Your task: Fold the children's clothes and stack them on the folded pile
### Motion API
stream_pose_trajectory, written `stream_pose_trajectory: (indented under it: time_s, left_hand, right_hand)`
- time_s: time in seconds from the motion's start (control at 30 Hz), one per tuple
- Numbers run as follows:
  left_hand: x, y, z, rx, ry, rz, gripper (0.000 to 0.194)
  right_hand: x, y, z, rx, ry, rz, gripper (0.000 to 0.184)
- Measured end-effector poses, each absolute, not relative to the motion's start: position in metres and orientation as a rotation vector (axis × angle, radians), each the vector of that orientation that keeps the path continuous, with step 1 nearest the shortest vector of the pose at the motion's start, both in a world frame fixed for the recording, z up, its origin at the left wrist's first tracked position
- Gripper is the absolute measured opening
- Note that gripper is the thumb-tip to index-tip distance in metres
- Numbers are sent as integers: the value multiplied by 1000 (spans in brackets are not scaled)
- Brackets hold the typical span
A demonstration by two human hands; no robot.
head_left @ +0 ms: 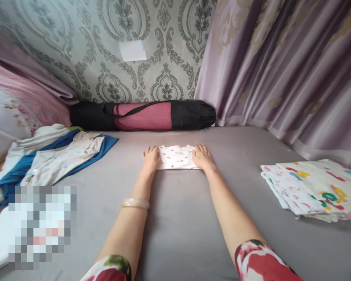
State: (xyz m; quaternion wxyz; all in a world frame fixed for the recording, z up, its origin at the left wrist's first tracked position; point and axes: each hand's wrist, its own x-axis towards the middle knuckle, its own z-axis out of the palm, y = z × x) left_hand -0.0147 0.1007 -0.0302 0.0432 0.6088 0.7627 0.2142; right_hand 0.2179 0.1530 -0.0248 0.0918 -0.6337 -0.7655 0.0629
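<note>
A small folded white garment (177, 157), printed with little motifs, lies flat on the grey sheet in front of me. My left hand (151, 158) rests at its left edge, fingers stretched forward and the thumb side touching the cloth. At the opposite edge, my right hand (202, 157) lies palm down with fingers extended and partly covers that end. Both palms are hidden from above. A pale bangle (135, 203) circles my left forearm.
Loose clothes in blue and white (67, 154) are heaped at left. Beside them lies a white object (0, 238), partly pixelated. A stack of folded printed cloths (318, 187) sits at right. A pink and black rolled bag (143, 116) lies along the patterned wall, near purple curtains (280, 70).
</note>
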Motion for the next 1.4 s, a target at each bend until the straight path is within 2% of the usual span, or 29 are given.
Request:
stream_pose_trajectory:
  time_s: [0.17,0.33,0.53,0.73,0.87,1.1,1.3,1.4]
  left_hand:
    - [-20,104,-32,1771,2348,561,44]
    - [-24,106,-37,1831,2377,547,43]
    - [-23,107,-39,1847,2422,535,43]
    - [-31,121,-21,1840,2364,249,42]
    - [-36,133,-8,1816,2388,203,38]
    - [-31,123,10,1783,2433,281,36]
    - [-38,95,52,1834,2251,473,25]
    - [-43,82,74,1866,2200,607,28]
  right_hand:
    - [224,158,-24,-1818,-2276,75,43]
    - [224,161,-24,-1835,-2243,21,40]
    - [222,160,-26,-1869,-2203,66,40]
    - [220,162,-19,-1941,-2232,181,41]
    - [221,169,-6,-1946,-2299,254,37]
    - [226,168,19,-1867,-2327,302,31]
    - [237,158,44,-1700,-2322,341,24]
    - [247,154,59,-1586,-2304,329,23]
